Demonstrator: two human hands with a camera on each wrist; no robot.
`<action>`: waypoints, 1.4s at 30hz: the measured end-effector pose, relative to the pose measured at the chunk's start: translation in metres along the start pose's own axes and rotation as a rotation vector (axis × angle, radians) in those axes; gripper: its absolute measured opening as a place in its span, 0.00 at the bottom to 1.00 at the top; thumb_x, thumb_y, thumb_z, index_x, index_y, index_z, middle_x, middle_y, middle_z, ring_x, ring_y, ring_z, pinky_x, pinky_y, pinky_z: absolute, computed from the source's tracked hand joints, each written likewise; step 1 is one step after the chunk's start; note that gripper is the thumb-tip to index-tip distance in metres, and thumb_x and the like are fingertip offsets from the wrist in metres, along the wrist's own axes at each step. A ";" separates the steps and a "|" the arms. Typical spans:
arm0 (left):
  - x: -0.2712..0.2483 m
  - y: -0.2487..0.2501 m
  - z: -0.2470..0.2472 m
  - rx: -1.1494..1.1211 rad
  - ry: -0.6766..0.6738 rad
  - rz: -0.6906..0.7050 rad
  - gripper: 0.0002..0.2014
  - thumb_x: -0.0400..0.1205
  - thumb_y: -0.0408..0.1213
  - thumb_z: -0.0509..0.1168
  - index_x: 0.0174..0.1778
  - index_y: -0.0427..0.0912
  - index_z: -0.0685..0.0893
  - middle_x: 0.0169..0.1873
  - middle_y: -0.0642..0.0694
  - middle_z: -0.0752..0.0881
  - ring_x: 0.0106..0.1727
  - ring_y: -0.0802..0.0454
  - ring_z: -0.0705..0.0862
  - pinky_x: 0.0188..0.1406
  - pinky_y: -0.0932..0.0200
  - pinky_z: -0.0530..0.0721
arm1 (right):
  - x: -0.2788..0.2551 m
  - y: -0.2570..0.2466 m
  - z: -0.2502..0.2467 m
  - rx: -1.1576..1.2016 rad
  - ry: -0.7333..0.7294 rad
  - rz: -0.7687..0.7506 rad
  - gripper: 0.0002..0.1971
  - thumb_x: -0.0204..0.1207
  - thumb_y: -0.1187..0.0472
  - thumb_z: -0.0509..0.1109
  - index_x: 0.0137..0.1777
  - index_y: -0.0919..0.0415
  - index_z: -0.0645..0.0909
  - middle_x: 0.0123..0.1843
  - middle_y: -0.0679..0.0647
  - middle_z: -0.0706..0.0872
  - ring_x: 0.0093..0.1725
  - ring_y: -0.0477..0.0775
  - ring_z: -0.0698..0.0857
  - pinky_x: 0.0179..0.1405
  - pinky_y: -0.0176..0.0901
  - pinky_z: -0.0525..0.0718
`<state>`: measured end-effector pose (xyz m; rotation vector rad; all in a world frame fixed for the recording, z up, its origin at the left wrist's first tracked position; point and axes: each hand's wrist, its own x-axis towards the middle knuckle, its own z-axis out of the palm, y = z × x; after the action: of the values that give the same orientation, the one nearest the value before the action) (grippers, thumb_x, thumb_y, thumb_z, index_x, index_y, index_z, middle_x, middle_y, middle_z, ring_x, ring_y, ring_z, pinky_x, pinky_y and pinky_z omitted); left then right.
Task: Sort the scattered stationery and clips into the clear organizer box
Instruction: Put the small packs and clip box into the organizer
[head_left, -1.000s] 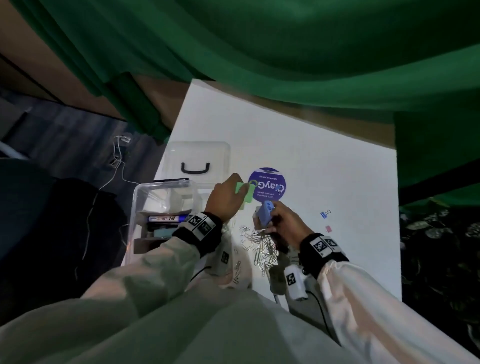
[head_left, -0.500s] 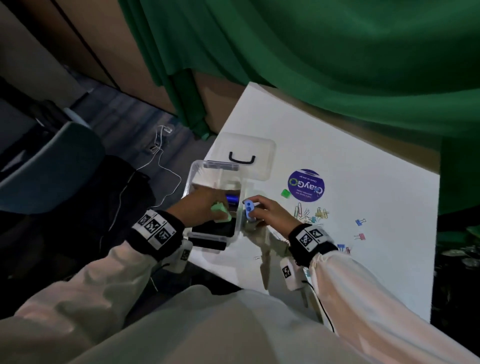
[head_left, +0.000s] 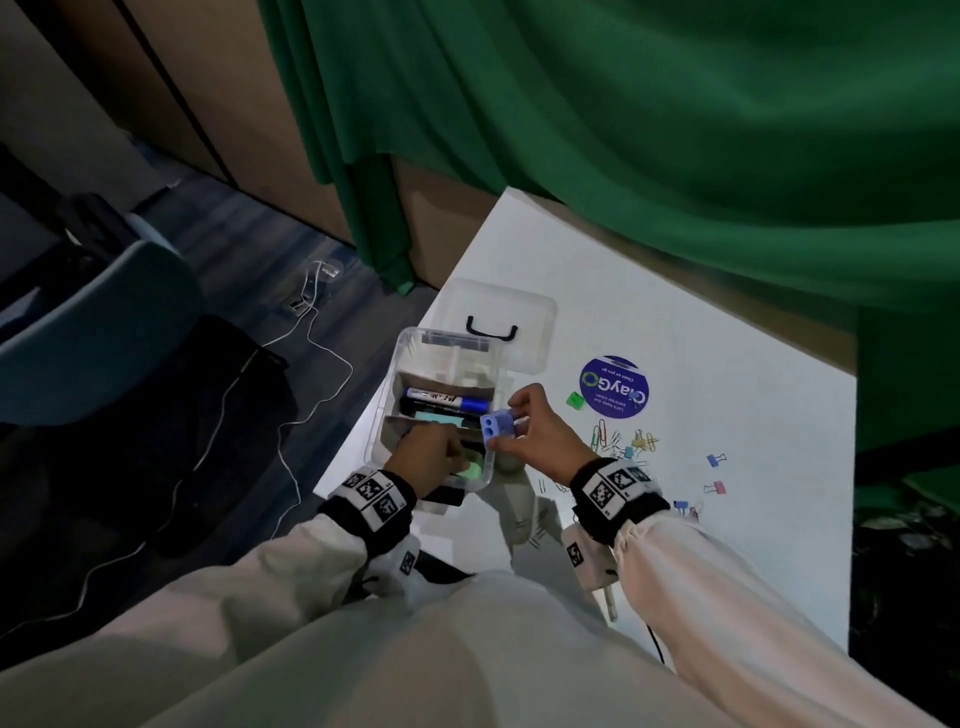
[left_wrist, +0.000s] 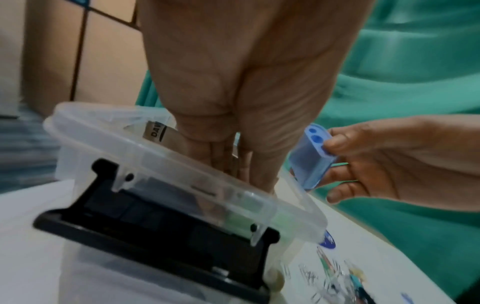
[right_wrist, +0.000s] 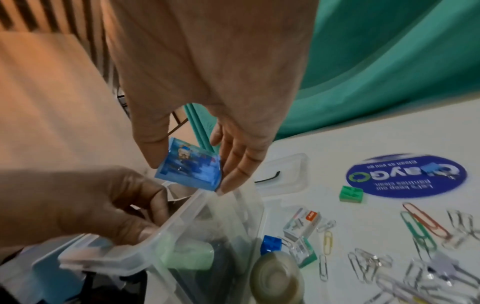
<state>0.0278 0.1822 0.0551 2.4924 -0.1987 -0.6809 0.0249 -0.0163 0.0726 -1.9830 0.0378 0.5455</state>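
The blue sharpener (head_left: 498, 425) is held in the air at the box's (head_left: 441, 340) right wall, level with the near compartments. Its two-hole face points toward the wearer, and its long axis runs roughly from 8 to 2 o'clock in the head view. The right hand (head_left: 540, 434) pinches it between thumb and fingertips (right_wrist: 231, 164), the remaining fingers loosely spread. From these fingers the open box lies at about 9 o'clock, just beside; judged from this, the drop needs only a short leftward carry over the rim.

The left hand (head_left: 426, 460) is already inside the near compartment, fingers curled on a pale green eraser (right_wrist: 187, 257) that lies against the near wall. Whether it grips the eraser or merely presses it cannot be told. That hand occupies the near end, so the sharpener may need the space beyond it.

At 3 o'clock of the box, on the table (head_left: 727, 415), loose paper clips (head_left: 618, 441), binder clips (head_left: 716, 460) and a green block (head_left: 574, 399) remain unsorted.
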 end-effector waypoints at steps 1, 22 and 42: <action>0.001 0.001 -0.002 -0.038 -0.003 -0.034 0.05 0.74 0.33 0.73 0.35 0.39 0.84 0.39 0.45 0.88 0.44 0.46 0.86 0.45 0.57 0.83 | -0.002 -0.003 0.001 -0.053 0.009 -0.052 0.25 0.69 0.55 0.80 0.58 0.52 0.67 0.55 0.50 0.82 0.52 0.51 0.86 0.49 0.46 0.86; 0.008 -0.011 -0.017 0.031 -0.161 -0.021 0.09 0.79 0.26 0.63 0.41 0.32 0.90 0.45 0.41 0.90 0.45 0.49 0.84 0.37 0.68 0.70 | 0.004 -0.001 0.051 -0.854 0.064 -0.449 0.12 0.71 0.57 0.75 0.52 0.60 0.86 0.55 0.58 0.82 0.57 0.63 0.79 0.53 0.55 0.77; -0.008 0.106 0.073 0.334 -0.038 0.150 0.12 0.82 0.28 0.56 0.59 0.37 0.78 0.50 0.39 0.86 0.46 0.44 0.87 0.46 0.48 0.88 | 0.026 0.085 -0.012 -0.700 -0.083 -0.075 0.14 0.80 0.53 0.66 0.65 0.47 0.77 0.62 0.53 0.77 0.58 0.59 0.82 0.51 0.47 0.78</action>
<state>-0.0163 0.0613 0.0630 2.7439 -0.5485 -0.6783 0.0303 -0.0608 -0.0055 -2.6204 -0.3181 0.6483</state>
